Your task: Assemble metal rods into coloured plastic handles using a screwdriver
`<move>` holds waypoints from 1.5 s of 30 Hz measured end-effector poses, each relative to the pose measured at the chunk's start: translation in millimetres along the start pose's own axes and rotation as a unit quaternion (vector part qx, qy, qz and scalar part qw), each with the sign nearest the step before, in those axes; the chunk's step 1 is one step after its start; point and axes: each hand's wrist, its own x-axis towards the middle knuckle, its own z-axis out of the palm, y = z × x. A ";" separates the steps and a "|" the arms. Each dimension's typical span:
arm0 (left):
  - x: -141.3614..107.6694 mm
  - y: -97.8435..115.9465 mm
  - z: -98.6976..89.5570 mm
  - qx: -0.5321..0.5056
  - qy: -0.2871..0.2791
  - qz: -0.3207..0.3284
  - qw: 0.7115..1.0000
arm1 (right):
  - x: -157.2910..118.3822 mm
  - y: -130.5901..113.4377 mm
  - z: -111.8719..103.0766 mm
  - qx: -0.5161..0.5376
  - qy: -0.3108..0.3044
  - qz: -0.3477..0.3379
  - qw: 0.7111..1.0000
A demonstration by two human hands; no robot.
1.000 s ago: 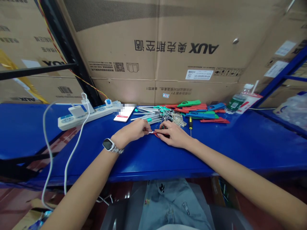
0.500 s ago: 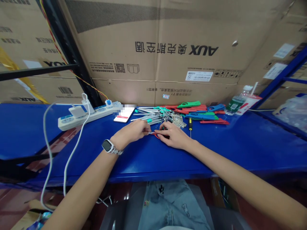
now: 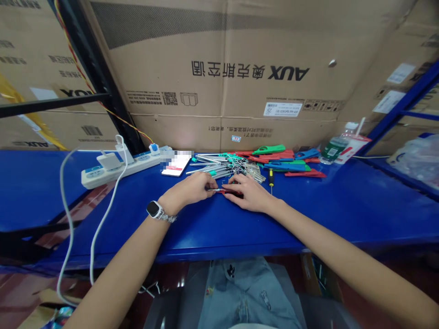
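Just in front of the pile, both hands meet at a small red plastic lighter handle [image 3: 227, 192] with a slim metal piece along it. My left hand [image 3: 194, 188] is closed in a pinch on the metal piece at its left end. My right hand [image 3: 252, 194] has its thumb and fingers closed on the right part, hiding much of the handle. Right behind the hands lie several metal lighter tubes [image 3: 212, 161] with thin wires and green ends. Red, green and blue lighter handles [image 3: 284, 165] are heaped to the right. A yellow-and-black screwdriver [image 3: 271, 176] lies beside my right hand.
On the blue table [image 3: 219, 230], a power strip [image 3: 137, 167] with plugs and white cables stands left, beside a phone [image 3: 176, 164]. A water bottle [image 3: 333, 148] and a drink cup [image 3: 353, 150] stand at the back right. A large cardboard box [image 3: 219, 96] walls the back.
My left fingers have shifted slightly on the metal piece, and more of its length shows between the hands. My right hand stays on the red handle. The view has moved slightly.
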 end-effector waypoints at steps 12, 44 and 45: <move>15.9 6.3 -13.1 0.029 0.079 0.034 0.996 | 12.3 39.8 -31.9 -0.030 -0.018 0.077 0.996; 38.9 34.6 20.1 -0.392 0.190 0.036 0.900 | 7.4 10.4 -14.3 0.321 0.159 0.107 0.927; 40.2 35.0 21.5 -0.411 0.182 0.028 0.893 | 6.8 9.3 -13.8 0.314 0.161 0.109 0.929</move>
